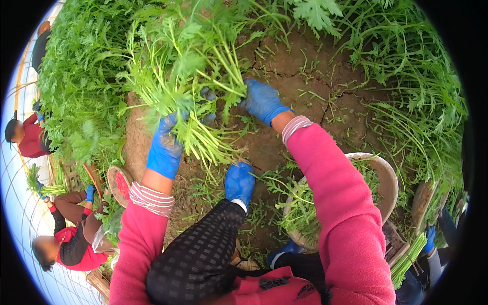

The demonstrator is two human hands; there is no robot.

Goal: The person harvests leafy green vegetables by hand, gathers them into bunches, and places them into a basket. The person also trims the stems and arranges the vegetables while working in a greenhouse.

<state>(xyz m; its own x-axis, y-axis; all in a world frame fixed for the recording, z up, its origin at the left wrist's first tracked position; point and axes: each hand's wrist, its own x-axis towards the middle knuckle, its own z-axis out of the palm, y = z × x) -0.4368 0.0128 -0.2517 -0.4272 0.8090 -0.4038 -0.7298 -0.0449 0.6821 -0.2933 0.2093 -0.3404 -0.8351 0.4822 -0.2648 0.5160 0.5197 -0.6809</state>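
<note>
My left hand (pixel 166 146), in a soiled blue glove, grips a thick bunch of leafy garland chrysanthemum greens (pixel 202 137). The cut stem ends slant down to the right, and the leaves fan out above. Blue fingertips show on the bunch's far side. My right hand (pixel 264 100), also gloved in blue, is closed around the lower ends of a few stems (pixel 228 65) just right of the bunch. Their leaves overlap those of the bunch and are partly blurred. Under both hands lies cracked brown soil (pixel 297 57) strewn with leaf scraps.
Partly behind my right forearm, a pale round basin (pixel 389 179) holds loose greens. Standing greens (pixel 84 65) line the left, more (pixel 404 57) the right. Several people work nearby; one at left (pixel 72 240) holds greens. A bundle of stems (pixel 410 261) is at lower right, beside another person's gloved hand.
</note>
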